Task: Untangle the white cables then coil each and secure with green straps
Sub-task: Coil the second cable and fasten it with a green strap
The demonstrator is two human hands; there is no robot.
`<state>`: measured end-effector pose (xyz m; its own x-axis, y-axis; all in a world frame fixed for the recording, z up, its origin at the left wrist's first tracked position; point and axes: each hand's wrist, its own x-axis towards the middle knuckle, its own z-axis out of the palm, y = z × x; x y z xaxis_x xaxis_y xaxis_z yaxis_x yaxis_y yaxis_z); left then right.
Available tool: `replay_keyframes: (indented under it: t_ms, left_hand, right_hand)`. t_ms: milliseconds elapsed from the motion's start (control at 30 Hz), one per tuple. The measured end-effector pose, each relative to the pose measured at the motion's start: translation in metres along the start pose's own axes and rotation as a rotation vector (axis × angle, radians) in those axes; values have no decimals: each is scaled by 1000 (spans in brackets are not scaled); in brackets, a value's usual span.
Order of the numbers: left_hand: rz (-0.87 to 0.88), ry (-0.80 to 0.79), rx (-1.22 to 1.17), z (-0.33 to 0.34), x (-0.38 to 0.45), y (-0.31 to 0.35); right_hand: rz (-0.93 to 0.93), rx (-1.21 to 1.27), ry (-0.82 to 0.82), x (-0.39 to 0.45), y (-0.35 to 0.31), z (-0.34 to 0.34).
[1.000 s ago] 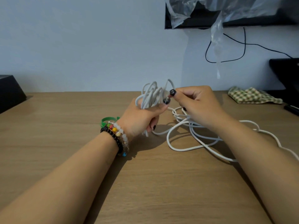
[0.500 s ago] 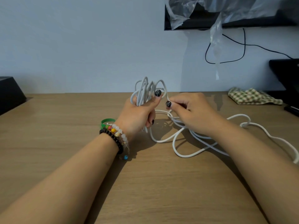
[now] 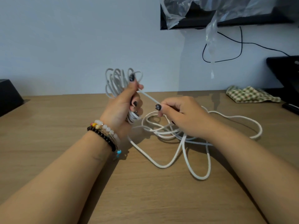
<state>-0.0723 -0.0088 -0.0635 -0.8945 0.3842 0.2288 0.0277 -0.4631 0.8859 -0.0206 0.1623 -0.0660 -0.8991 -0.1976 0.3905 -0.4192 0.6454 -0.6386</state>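
Note:
My left hand [image 3: 123, 107] grips a bundle of white cable loops [image 3: 115, 81] upright above the wooden table [image 3: 48, 135], thumb on top. A taut white strand [image 3: 149, 97] runs from that bundle down to my right hand [image 3: 181, 117], which pinches it between thumb and fingers. Under and in front of my right hand, loose white cable [image 3: 184, 156] lies in tangled loops on the table, trailing out to the right. No green strap is visible now; my left wrist covers the spot behind it.
A checked green cloth [image 3: 249, 96] lies at the back right, beside a black object [image 3: 284, 68]. A black box [image 3: 8, 96] sits at the far left edge. A dark screen with clear plastic [image 3: 212, 15] hangs on the wall, a black wire below it.
My left hand has risen with the coil and tilted it upright. My right hand has slid down and right along the strand, pulling it taut. The green strap has gone out of sight.

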Motion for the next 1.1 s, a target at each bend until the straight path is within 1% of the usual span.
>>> replay_keyframes:
  t_ms: [67,167,267,333,400,467,633,767,867,933,1033,1100]
  left_hand:
    - [18,73,-28,0,2,2]
    - [30,109,-7,0,4,-1]
    - [24,111,33,-1,3,-5]
    - [35,112,107,-2,1,-7]
    - [51,71,209,-1,-1,-10]
    - [70,44,241,1,-3,-11]
    - [109,78,142,2,-1,-9]
    - [76,98,79,2,0,-9]
    - [39,132,-30,3,1,-3]
    - [49,186,-62,2,3,4]
    - [90,307,-94,-2,6,10]
    - [100,341,-174,-3,7,13]
  right_hand:
    - [18,17,-7,0,0,1]
    - [31,-4,-22,-1,2,2]
    - [30,-50,-45,-1,3,6]
    - [13,-62,-49,-2,2,9]
    - [-6,-66,-52,-2,0,12]
    - [-17,-56,-53,-2,-1,13]
    - [-22,-32,-70,-2,-2,13]
    - [-26,-17,-82,-2,-5,12]
    - [-3,-3,-143,-3,-7,12]
    - [15,16,-170,-3,-7,12]
    - [31,29,-173,-2,-5,11]
    - [37,13,-157,0,-2,7]
